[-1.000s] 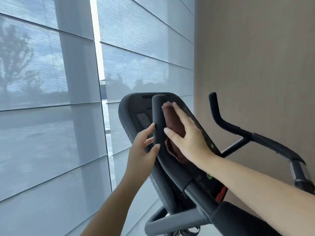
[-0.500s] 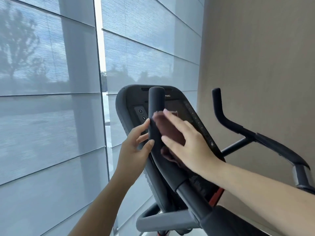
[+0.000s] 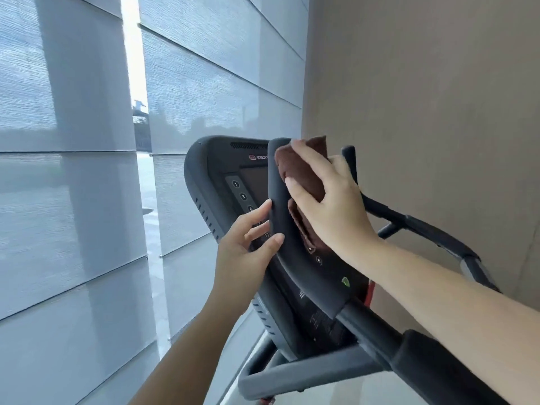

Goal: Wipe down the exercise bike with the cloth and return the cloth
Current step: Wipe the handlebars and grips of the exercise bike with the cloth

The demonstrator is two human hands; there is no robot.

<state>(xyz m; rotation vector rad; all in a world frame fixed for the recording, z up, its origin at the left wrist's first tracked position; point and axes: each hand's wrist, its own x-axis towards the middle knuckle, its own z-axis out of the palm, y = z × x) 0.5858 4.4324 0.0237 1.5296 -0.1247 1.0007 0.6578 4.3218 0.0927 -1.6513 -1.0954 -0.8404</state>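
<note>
The exercise bike's black console [image 3: 222, 162] faces me, with its padded left handlebar [image 3: 279, 200] rising in front of it. My right hand [image 3: 333, 206] grips a bunched brown cloth [image 3: 304, 171] and presses it against the right side of that handlebar, near its top end. The cloth's lower fold hangs down behind the bar. My left hand [image 3: 242, 252] holds the same bar lower down, thumb across its front and fingers behind it. The bike's seat and pedals are out of view.
The right handlebar [image 3: 423, 226] curves up behind my right wrist, close to the beige wall [image 3: 423, 97]. Grey window blinds [image 3: 73, 200] fill the left side. A grey frame tube [image 3: 292, 372] crosses below the console.
My right hand slid the cloth up the handlebar, from its middle to its top end. My left hand kept its hold on the bar.
</note>
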